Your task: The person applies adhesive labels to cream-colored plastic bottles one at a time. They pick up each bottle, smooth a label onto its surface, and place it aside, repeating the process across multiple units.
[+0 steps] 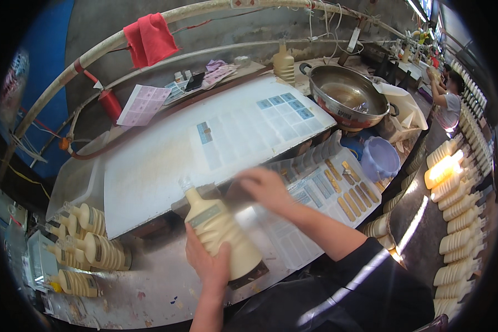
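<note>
A cream bottle (235,246) with a ridged, swirled body and a clear neck leans in my left hand (207,260), its neck pointing away and to the left. My fingers and thumb wrap round its lower body. A grey-green strip label (206,213) lies across its shoulder. Just right of the bottle, my right hand (263,188) hovers, smeared by motion, so its fingers and anything in them are unclear. Beneath and beyond that forearm lies a translucent sheet (285,238) with gold and grey-blue strip labels (346,207).
A white board (155,171) bearing blue labels slopes ahead. Behind it at right are a wide metal pan (337,113), a lilac basin (380,159) and another cream bottle (284,66). Several bottles (102,252) lie at left; rows (459,221) line the right. A person (447,105) works far right.
</note>
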The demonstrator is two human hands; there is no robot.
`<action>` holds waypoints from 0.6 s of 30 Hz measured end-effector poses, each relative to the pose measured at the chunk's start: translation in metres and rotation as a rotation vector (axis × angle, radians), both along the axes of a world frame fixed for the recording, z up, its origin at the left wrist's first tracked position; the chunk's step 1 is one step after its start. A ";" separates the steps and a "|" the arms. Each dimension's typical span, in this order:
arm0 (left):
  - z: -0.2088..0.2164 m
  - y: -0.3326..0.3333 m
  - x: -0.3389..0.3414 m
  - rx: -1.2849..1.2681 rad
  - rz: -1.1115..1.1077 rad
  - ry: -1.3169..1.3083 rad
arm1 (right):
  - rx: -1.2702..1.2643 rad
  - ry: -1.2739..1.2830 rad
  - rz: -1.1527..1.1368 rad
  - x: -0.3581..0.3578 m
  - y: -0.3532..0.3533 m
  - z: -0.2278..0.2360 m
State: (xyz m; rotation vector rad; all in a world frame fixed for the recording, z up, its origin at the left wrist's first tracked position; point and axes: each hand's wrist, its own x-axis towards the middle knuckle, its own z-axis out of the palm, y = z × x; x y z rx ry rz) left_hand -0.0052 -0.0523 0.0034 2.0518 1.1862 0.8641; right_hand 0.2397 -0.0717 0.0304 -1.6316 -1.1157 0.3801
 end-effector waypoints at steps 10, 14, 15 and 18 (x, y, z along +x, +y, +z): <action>0.008 -0.014 0.001 -0.283 0.015 -0.357 | -0.346 -0.711 -0.343 0.167 0.096 0.024; 0.010 -0.016 0.001 -0.343 0.011 -0.409 | -0.651 -0.863 -0.230 0.217 0.121 0.014; 0.010 -0.016 0.002 -0.349 0.003 -0.415 | -0.673 -0.793 -0.273 0.227 0.119 0.007; 0.004 -0.018 -0.005 -0.351 0.032 -0.417 | -0.705 -0.903 -0.041 0.198 0.084 0.022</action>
